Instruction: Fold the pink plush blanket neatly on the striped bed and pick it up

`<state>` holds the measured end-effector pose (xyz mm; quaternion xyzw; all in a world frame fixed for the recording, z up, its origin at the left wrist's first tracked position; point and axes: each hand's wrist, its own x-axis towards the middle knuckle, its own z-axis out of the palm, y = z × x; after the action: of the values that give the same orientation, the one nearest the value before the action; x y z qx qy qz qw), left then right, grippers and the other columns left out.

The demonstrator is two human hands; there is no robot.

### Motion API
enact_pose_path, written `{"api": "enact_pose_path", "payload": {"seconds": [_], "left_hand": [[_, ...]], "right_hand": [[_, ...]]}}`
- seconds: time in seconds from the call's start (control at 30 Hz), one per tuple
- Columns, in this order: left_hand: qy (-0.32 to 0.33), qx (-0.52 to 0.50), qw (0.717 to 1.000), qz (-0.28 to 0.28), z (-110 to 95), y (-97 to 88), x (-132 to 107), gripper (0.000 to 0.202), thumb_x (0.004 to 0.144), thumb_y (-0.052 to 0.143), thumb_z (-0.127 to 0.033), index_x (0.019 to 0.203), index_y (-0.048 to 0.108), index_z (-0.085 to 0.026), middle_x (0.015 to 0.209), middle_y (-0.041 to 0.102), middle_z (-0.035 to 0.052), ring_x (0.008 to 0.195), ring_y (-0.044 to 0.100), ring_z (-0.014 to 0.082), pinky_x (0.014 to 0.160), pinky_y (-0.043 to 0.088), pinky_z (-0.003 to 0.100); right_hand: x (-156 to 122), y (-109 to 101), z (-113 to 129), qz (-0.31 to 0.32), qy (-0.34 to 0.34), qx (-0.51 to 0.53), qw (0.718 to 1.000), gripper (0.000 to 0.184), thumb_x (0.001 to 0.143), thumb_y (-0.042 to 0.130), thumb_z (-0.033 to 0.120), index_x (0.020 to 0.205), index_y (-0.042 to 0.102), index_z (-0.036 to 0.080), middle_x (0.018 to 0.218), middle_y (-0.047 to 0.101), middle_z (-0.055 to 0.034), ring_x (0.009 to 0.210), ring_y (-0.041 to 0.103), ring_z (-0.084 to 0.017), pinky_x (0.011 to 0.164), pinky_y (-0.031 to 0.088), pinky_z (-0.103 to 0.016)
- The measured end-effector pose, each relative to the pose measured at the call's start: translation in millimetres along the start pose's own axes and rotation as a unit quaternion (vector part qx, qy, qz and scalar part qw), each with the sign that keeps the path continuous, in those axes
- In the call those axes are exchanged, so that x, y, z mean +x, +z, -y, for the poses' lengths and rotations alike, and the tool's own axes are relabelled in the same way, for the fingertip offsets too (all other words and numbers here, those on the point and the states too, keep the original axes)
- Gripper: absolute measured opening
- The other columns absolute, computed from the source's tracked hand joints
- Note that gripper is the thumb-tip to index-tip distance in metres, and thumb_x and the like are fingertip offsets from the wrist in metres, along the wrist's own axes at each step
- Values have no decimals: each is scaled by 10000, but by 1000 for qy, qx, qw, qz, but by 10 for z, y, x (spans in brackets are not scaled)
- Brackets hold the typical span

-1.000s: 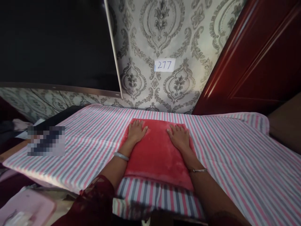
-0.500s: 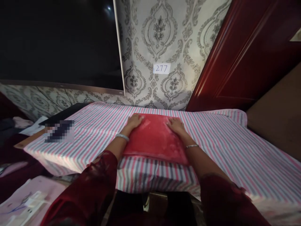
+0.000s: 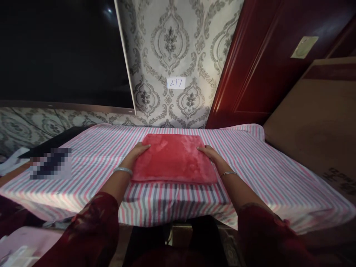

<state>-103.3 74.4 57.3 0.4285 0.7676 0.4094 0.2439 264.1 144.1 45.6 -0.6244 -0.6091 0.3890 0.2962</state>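
A flat, square red plush cushion point(image 3: 174, 159) lies on the striped tablecloth in front of me; its nap shows lighter and darker patches. My left hand point(image 3: 140, 149) grips its left edge near the far corner, thumb on top and the other fingers mostly hidden at the side. On the opposite edge, my right hand point(image 3: 209, 151) holds it the same way, its thumb resting on the plush and its fingers round the outside. Both arms reach straight forward, each with a bangle at the wrist.
The pink, grey and white striped tablecloth point(image 3: 250, 170) hangs over the table's front edge. Behind stand a dark television point(image 3: 61, 55) and a patterned wall with a "277" paper point(image 3: 176, 82). A large cardboard box point(image 3: 319, 126) borders the right side, beside a dark red door point(image 3: 250, 66).
My hands have gone from lying flat on top of the cushion to gripping its left and right edges. The view has shifted to the right, showing more of the cardboard box.
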Motion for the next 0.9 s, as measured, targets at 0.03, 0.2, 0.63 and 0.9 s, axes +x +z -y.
{"api": "enact_pose_path", "payload": {"seconds": [0.03, 0.2, 0.63, 0.9], "left_hand": [[6, -4, 1000, -6, -24, 19, -22, 300, 815, 739, -317, 1044, 694, -129, 899, 779, 122, 774, 753, 256, 669, 597, 321], [56, 3, 998, -43, -183, 7, -46, 401, 885, 635, -313, 1260, 616, -173, 1138, 754, 87, 949, 738, 202, 802, 589, 275], [305, 368, 878, 43, -220, 393, -670, 617, 1006, 424, -508, 1568, 437, -253, 1677, 342, 95, 1575, 215, 331, 1280, 99, 563], [279, 388, 877, 51, 13, 524, -615, 672, 1023, 361, -574, 1625, 322, -279, 1714, 240, 106, 1583, 182, 345, 1256, 109, 620]], "right_hand": [[0, 5, 22, -10, -5, 9, 1000, 434, 924, 633, 305, 1274, 647, 50, 1096, 763, -174, 902, 743, -231, 727, 590, -280], [103, -131, 170, -65, -38, 11, 997, 571, 934, 607, 304, 1441, 515, 59, 1281, 703, -174, 1041, 720, -225, 844, 586, -298], [-475, 359, 114, -72, -268, -373, 885, 584, 1043, 380, 498, 1571, 439, 256, 1668, 339, -106, 1540, 238, -359, 1223, 160, -598], [-280, 414, -147, -51, -245, -405, 880, 596, 1061, 344, 544, 1605, 375, 303, 1690, 297, -65, 1554, 207, -326, 1219, 189, -564]]}}
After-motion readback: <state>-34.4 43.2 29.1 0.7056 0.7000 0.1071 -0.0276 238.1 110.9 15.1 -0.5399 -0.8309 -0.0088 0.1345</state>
